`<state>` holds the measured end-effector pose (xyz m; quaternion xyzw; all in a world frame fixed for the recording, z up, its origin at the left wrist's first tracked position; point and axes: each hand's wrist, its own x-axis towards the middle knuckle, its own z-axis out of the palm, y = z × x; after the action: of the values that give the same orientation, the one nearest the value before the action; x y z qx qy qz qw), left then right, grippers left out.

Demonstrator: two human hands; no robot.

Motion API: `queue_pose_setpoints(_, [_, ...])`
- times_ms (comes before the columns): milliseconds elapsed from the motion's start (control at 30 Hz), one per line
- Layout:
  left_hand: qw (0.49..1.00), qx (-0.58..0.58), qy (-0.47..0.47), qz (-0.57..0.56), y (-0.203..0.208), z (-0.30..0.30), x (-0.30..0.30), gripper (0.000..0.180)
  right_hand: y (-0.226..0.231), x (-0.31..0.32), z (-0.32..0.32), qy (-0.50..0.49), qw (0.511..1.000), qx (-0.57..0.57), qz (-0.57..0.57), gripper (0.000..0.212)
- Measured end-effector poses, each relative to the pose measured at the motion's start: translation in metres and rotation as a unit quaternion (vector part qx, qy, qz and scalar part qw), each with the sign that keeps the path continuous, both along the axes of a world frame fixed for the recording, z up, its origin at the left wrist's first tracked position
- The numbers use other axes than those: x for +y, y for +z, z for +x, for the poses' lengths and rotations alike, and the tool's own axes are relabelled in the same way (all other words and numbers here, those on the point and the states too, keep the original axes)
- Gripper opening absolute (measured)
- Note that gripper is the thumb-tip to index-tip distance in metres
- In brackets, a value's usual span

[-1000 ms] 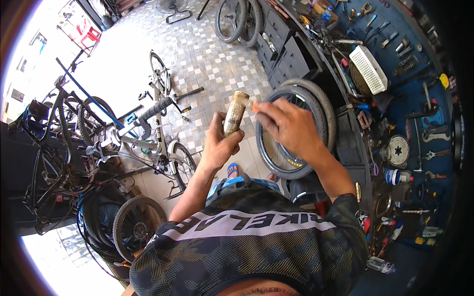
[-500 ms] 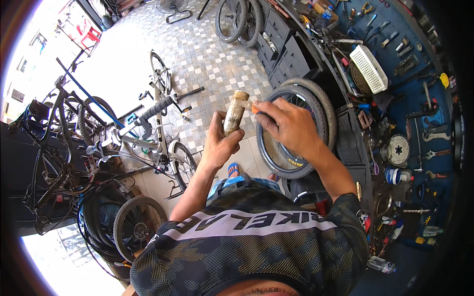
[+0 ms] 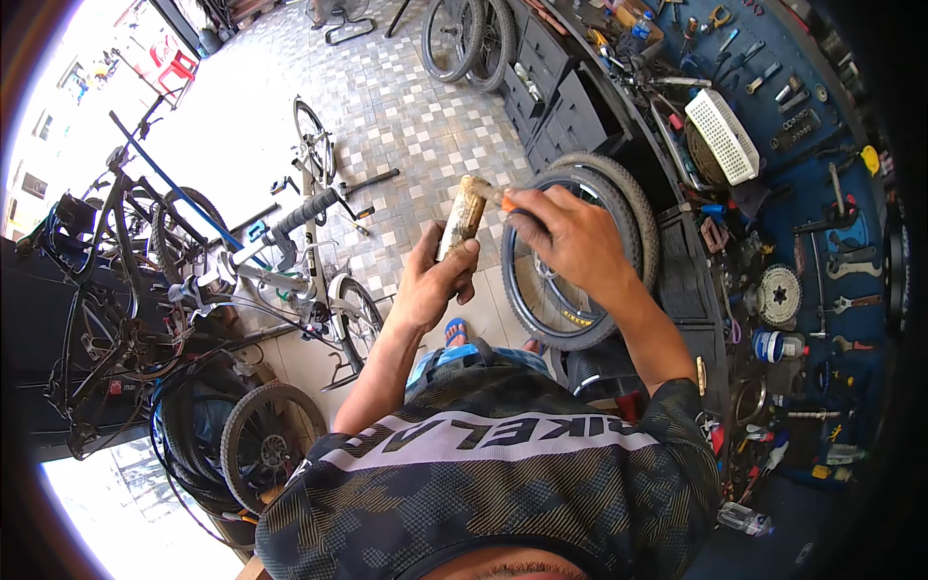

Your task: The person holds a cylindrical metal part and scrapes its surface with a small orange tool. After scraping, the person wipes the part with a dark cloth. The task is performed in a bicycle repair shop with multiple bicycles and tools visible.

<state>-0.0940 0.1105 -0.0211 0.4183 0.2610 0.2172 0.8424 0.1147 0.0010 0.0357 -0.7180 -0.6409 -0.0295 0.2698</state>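
Observation:
My left hand (image 3: 440, 278) grips the lower part of a dirty, whitish tube-like cylinder (image 3: 463, 220) in front of my body. The cylinder stands tilted, its upper end leaning a little to the right and stained brownish. My right hand (image 3: 575, 237) is closed round a small tool with an orange handle (image 3: 508, 204). Its pale, flat-looking tip meets the cylinder's side close to the upper end. Fingers hide most of the handle, so the tool's exact kind cannot be made out.
A white bicycle (image 3: 311, 242) and a dark frame (image 3: 106, 290) stand to the left. Two wheels (image 3: 570, 319) lean by the dark drawers (image 3: 570, 121) at right. The cluttered bench holds a white basket (image 3: 723, 135), a cassette (image 3: 779, 294) and wrenches (image 3: 855, 266).
The tool in my right hand has moved against the cylinder, near its top. The cylinder has turned slightly in my left hand. Part of a person's leg shows at the far top.

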Motion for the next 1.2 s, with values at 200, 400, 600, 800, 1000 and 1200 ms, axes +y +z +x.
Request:
queue_pose_setpoints(200, [0.994, 0.049, 0.004, 0.095, -0.002, 0.004, 0.003, 0.037, 0.002, -0.004, -0.010, 0.035, 0.999, 0.001, -0.029, 0.030])
queue_pose_setpoints(400, [0.996, 0.036, 0.003, 0.080, -0.008, 0.003, 0.002, 0.044, -0.012, -0.008, -0.011, 0.032, 0.998, -0.045, -0.002, 0.030])
queue_pose_setpoints(600, [0.999, -0.011, -0.017, -0.027, -0.010, 0.000, -0.001, 0.049, -0.010, -0.007, -0.008, 0.032, 0.999, -0.033, 0.023, 0.031])
queue_pose_setpoints(800, [0.985, -0.083, -0.046, -0.145, -0.015, 0.002, 0.000, 0.069, -0.015, -0.005, -0.003, -0.013, 1.000, 0.013, 0.002, 0.032])
queue_pose_setpoints(1000, [0.974, -0.121, -0.043, -0.188, -0.017, 0.005, 0.001, 0.068, -0.013, -0.009, -0.006, 0.002, 1.000, 0.010, -0.025, 0.031])
queue_pose_setpoints(1200, [0.975, -0.093, -0.017, -0.202, -0.018, 0.005, -0.003, 0.068, -0.010, -0.019, -0.023, 0.054, 0.998, -0.039, -0.019, 0.028])
